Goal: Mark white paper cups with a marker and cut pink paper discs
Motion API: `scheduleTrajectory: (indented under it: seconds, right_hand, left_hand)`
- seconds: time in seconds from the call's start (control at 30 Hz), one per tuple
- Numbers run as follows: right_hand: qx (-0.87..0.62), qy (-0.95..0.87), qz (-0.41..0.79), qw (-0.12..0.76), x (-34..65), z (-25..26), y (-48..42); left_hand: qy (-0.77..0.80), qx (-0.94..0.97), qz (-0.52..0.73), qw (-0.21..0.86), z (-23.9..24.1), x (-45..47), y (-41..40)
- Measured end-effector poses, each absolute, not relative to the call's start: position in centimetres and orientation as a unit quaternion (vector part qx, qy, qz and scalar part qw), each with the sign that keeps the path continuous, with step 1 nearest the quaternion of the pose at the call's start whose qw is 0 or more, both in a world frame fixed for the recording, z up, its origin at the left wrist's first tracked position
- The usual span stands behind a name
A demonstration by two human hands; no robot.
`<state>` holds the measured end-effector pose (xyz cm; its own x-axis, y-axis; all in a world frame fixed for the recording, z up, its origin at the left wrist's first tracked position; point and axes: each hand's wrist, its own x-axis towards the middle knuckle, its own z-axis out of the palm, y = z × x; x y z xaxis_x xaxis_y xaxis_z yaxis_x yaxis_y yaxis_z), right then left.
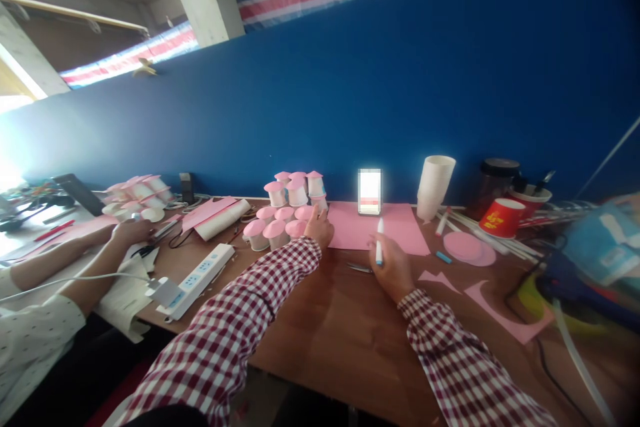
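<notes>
My left hand (320, 229) is at the right edge of a group of white paper cups with pink cone tops (276, 229). Its fingers are bent close to a cup on that side, and their tips are partly hidden, so a grip on it cannot be made out. In my right hand (393, 267) a white marker (379, 243) with a blue end stands nearly upright. That hand is over the front edge of a pink paper sheet (400, 227). Scissors (359, 268) lie just left of it, and a blue cap (443, 257) lies to its right.
A lit phone (369, 193) stands behind the sheet. Rightward are stacked paper cups (434, 183), pink discs (465, 247), paper scraps (515, 310) and a red cup (501, 219). A power strip (200, 280) lies leftward, near a co-worker's hand (131, 230). A blue partition (320, 100) rises behind.
</notes>
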<state>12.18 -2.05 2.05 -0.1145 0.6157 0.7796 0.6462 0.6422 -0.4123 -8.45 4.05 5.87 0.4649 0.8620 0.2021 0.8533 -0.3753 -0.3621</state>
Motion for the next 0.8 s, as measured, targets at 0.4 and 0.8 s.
scheduleTrajectory:
  seconds: [0.4, 0.8]
  right_hand:
    - [-0.536, -0.594, -0.066, 0.596, 18.2, 2.2, 0.7]
    - [-0.466, -0.719, -0.060, 0.512, 14.9, 2.4, -1.5]
  left_hand:
    - [-0.437, -0.886, -0.139, 0.070, 3.2, -2.0, -4.9]
    - [-0.403, -0.901, -0.161, 0.016, 2.3, -1.8, -6.1]
